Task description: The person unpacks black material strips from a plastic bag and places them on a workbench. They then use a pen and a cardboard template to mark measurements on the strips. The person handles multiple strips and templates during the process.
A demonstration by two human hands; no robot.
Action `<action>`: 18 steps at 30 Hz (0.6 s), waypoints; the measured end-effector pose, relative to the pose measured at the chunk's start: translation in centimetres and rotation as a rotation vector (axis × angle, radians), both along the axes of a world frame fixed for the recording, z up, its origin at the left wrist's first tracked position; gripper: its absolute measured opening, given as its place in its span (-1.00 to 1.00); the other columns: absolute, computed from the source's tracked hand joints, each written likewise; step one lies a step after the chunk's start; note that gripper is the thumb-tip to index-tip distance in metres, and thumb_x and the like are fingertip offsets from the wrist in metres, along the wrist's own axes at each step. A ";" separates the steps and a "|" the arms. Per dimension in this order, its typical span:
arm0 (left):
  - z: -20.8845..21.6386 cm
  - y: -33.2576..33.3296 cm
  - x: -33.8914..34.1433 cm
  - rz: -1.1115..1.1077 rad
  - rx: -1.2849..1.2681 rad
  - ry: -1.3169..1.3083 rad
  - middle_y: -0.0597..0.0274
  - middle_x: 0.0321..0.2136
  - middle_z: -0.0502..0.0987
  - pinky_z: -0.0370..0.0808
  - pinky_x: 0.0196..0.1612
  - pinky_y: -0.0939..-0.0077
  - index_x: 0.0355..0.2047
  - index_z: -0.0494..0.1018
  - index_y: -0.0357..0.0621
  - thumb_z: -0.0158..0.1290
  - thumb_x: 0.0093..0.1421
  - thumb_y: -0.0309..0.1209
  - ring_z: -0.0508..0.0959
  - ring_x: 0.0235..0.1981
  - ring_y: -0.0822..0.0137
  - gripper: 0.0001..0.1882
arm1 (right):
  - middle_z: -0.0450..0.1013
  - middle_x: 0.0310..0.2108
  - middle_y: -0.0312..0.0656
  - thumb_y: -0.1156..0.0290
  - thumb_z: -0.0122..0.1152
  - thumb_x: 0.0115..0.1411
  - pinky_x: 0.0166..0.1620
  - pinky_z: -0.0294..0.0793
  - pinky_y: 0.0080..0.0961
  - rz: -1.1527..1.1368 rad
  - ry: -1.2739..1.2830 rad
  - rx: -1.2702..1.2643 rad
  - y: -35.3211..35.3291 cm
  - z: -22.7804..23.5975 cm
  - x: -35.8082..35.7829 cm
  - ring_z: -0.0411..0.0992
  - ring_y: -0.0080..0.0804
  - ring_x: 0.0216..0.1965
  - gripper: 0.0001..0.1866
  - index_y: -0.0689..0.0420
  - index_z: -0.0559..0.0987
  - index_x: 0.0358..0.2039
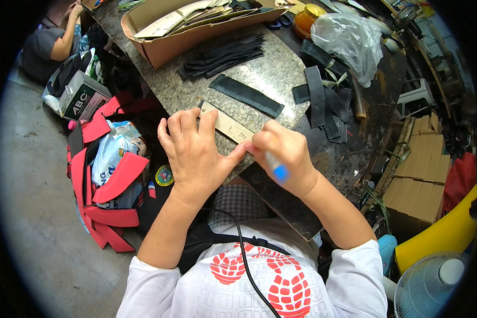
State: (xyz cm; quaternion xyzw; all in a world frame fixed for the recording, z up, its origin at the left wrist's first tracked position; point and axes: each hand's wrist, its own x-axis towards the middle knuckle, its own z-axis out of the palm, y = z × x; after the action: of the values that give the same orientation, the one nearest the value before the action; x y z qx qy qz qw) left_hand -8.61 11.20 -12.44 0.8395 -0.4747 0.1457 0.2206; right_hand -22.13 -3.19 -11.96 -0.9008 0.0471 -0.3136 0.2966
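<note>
My left hand (188,148) is spread over a tan cardboard strip (229,126) with handwritten marks, fingertips on its upper left part and thumb at its lower right end. A dark edge shows at the strip's upper left end; what lies beneath is mostly hidden. In my right hand (283,151) is a pen (276,167) with a blue end, its tip hidden by the fingers near the strip's lower right end. Just beyond the cardboard, a single black strip (246,95) lies flat on the stone-patterned slab (281,58).
Behind lie a pile of black strips (225,55) and a carton (143,45) of cardboard pieces. More black strips (317,98) and a plastic bag (350,42) are at right. Red foam pieces (114,217) stick out beside my left arm; a fan (429,286) stands lower right.
</note>
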 end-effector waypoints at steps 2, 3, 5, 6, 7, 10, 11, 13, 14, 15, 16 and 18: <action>-0.1 0.0 0.0 -0.002 -0.003 0.009 0.11 -0.03 0.42 0.10 0.32 -0.18 -0.02 0.47 -0.08 0.37 -0.09 0.18 0.34 0.11 0.04 -0.22 | 0.40 -0.51 -0.17 0.48 0.34 0.28 -0.46 0.40 -0.48 0.004 0.020 0.342 -0.2 0.0 0.0 0.39 -0.42 -0.55 -0.87 0.16 0.52 -0.33; -0.1 0.1 0.0 -0.003 -0.004 0.016 0.11 -0.04 0.42 0.09 0.32 -0.17 -0.02 0.47 -0.08 0.37 -0.09 0.18 0.34 0.11 0.04 -0.23 | 0.38 -0.54 -0.22 0.46 0.33 0.31 -0.46 0.37 -0.50 -0.044 0.063 0.714 -0.3 0.0 0.0 0.38 -0.51 -0.55 -0.87 0.15 0.52 -0.32; -0.2 0.1 0.0 -0.001 -0.007 0.015 0.12 -0.04 0.42 0.09 0.32 -0.16 -0.02 0.46 -0.07 0.37 -0.10 0.18 0.33 0.12 0.04 -0.23 | 0.38 -0.55 -0.26 0.44 0.34 0.31 -0.45 0.38 -0.52 -0.034 0.070 0.644 -0.2 -0.1 0.1 0.37 -0.58 -0.54 -0.85 0.13 0.52 -0.33; -0.2 0.0 0.1 0.001 -0.008 0.010 0.12 -0.04 0.42 0.09 0.32 -0.16 -0.02 0.46 -0.07 0.37 -0.10 0.17 0.33 0.12 0.04 -0.23 | 0.38 -0.55 -0.27 0.44 0.34 0.31 -0.44 0.39 -0.54 -0.038 0.039 0.465 -0.1 -0.2 0.1 0.36 -0.59 -0.54 -0.85 0.12 0.52 -0.34; -0.2 0.0 0.0 0.003 -0.010 0.006 0.12 -0.04 0.42 0.09 0.32 -0.15 -0.02 0.45 -0.07 0.37 -0.10 0.17 0.33 0.12 0.04 -0.23 | 0.38 -0.54 -0.27 0.44 0.34 0.31 -0.44 0.39 -0.54 0.001 -0.002 0.182 0.0 -0.3 0.2 0.36 -0.59 -0.55 -0.86 0.11 0.52 -0.34; -0.2 0.0 0.0 0.003 -0.009 0.008 0.12 -0.05 0.41 0.10 0.31 -0.15 -0.02 0.45 -0.07 0.38 -0.10 0.16 0.33 0.11 0.04 -0.23 | 0.35 -0.51 -0.28 0.45 0.33 0.31 -0.46 0.38 -0.53 0.040 -0.008 0.185 0.0 -0.2 0.3 0.36 -0.59 -0.54 -0.85 0.11 0.51 -0.35; -0.2 0.0 0.0 -0.002 -0.017 0.017 0.12 -0.05 0.41 0.10 0.31 -0.15 -0.02 0.45 -0.07 0.38 -0.10 0.16 0.33 0.11 0.04 -0.23 | 0.35 -0.51 -0.27 0.45 0.33 0.31 -0.46 0.38 -0.53 0.038 0.021 0.505 -0.2 -0.2 0.3 0.37 -0.59 -0.54 -0.85 0.12 0.51 -0.36; -0.2 0.1 0.0 -0.011 -0.025 0.031 0.12 -0.05 0.41 0.09 0.31 -0.14 -0.01 0.45 -0.08 0.38 -0.10 0.16 0.32 0.11 0.04 -0.23 | 0.36 -0.51 -0.26 0.46 0.34 0.31 -0.46 0.36 -0.53 0.042 -0.025 0.989 -0.5 0.0 0.1 0.37 -0.57 -0.54 -0.83 0.16 0.51 -0.37; -0.2 0.1 0.0 -0.007 -0.010 0.030 0.12 -0.05 0.41 0.09 0.32 -0.14 -0.02 0.45 -0.08 0.37 -0.10 0.16 0.32 0.11 0.04 -0.23 | 0.37 -0.51 -0.25 0.46 0.35 0.30 -0.46 0.37 -0.52 0.089 0.017 0.813 -0.5 -0.1 0.0 0.38 -0.53 -0.55 -0.83 0.16 0.51 -0.37; -0.2 0.2 0.0 -0.008 -0.001 0.029 0.12 -0.05 0.41 0.09 0.32 -0.14 -0.02 0.45 -0.08 0.37 -0.09 0.16 0.32 0.11 0.04 -0.23 | 0.37 -0.51 -0.24 0.47 0.35 0.29 -0.45 0.38 -0.52 0.111 0.019 0.640 -0.4 -0.1 -0.1 0.39 -0.49 -0.55 -0.83 0.16 0.51 -0.38; -0.2 0.1 0.1 -0.009 0.006 0.026 0.12 -0.05 0.41 0.09 0.32 -0.14 -0.02 0.46 -0.08 0.37 -0.09 0.17 0.32 0.11 0.04 -0.23 | 0.38 -0.50 -0.23 0.47 0.36 0.28 -0.45 0.39 -0.51 0.153 0.005 0.456 -0.3 -0.2 -0.1 0.40 -0.45 -0.56 -0.83 0.16 0.51 -0.38; -0.2 0.1 0.1 -0.002 0.001 0.030 0.12 -0.05 0.41 0.09 0.32 -0.14 -0.02 0.46 -0.09 0.37 -0.08 0.17 0.32 0.11 0.05 -0.23 | 0.43 -0.45 -0.14 0.50 0.38 0.23 -0.43 0.44 -0.42 0.186 -0.007 0.125 0.1 -0.5 -0.1 0.46 -0.20 -0.50 -0.84 0.14 0.51 -0.38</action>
State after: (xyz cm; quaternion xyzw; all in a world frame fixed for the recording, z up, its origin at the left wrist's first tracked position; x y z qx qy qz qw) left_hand -8.55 11.32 -12.66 0.8412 -0.4724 0.1327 0.2273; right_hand -22.25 -3.13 -12.42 -0.8798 -0.0184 -0.2845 0.3804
